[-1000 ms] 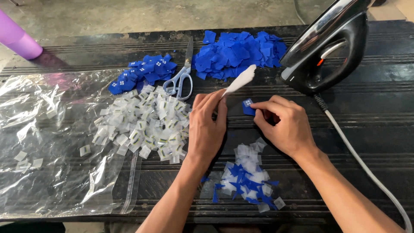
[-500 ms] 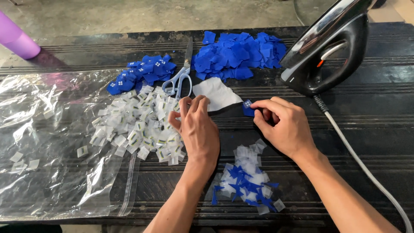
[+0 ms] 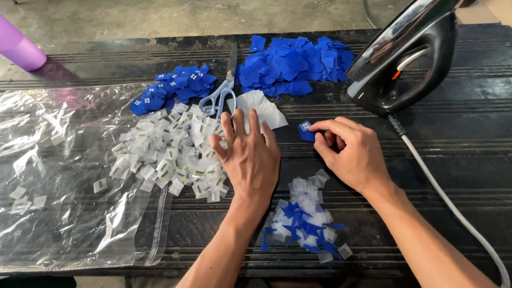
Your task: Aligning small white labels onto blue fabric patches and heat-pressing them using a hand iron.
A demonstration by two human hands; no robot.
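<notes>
Dark bench (image 3: 458, 160), iron (image 3: 405, 58) cropped above, right hand (image 3: 349, 154) hiding blue patch (image 3: 306, 131).

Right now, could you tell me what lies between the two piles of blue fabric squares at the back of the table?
In the head view, light-blue-handled scissors lie between the small pile and the large pile.

matt blue cloth patch (image 3: 305, 131) at the right hand (image 3: 352, 154); papery white labels (image 3: 170, 154) by the left hand (image 3: 250, 154). at 9 o'clock a clear plastic bag (image 3: 58, 181) — glossy, crinkled. the iron (image 3: 405, 58) — shiny black plastic. scissors (image 3: 224, 90) have metal blades. the dark table (image 3: 469, 160) looks ridged, worn.
</notes>
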